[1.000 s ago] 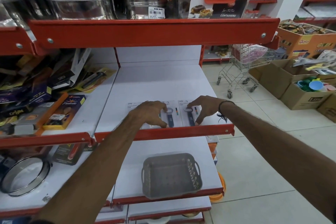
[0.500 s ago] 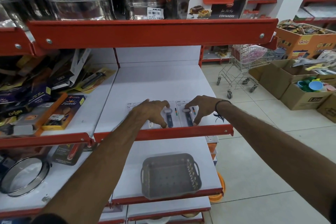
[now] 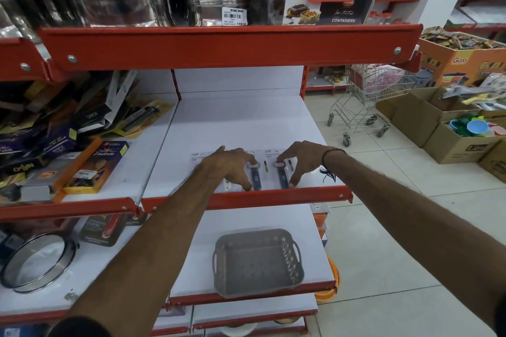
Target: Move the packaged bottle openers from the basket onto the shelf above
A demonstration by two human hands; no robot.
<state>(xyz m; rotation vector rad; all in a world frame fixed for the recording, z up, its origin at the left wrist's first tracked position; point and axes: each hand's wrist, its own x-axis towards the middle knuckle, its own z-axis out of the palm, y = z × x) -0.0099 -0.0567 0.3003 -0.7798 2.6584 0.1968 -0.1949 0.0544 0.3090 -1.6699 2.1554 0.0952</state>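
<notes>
**Last packs squared up on the shelf as the basket sits bare**

We see both hands spread flat over the white shelf with the red front lip [image 3: 246,128], arranging the flat white card packs of blue-handled bottle openers [image 3: 256,178] near its front edge. The left hand [image 3: 228,168] lies palm-down over the left-hand packs, its fingers [image 3: 247,186] splayed and pressing on the card, not curled round anything; one pack beneath it is mostly hidden, so we cannot count them exactly. The right hand [image 3: 302,161], a dark cord at its wrist, rests its fingertips on the right-hand pack [image 3: 283,176], thumb near the shelf lip, likewise open and gripping nothing. At least two openers show between the hands, lying side by side, handles pointing toward the lip.

One level down, the grey perforated plastic basket with side handles [image 3: 257,261] stands on the lower white shelf, and we can make out nothing inside it.

We judge the carrying to be over and the step in hand to be the final tidy: nudging the packs into a neat row. The next move, as we read it, calls for only light sideways pressure so the cards align without sliding over the lip, then lifting both hands clear. The cluttered neighbouring bay of boxed kitchen goods [image 3: 94,164] lies well apart and need not be touched.
</notes>
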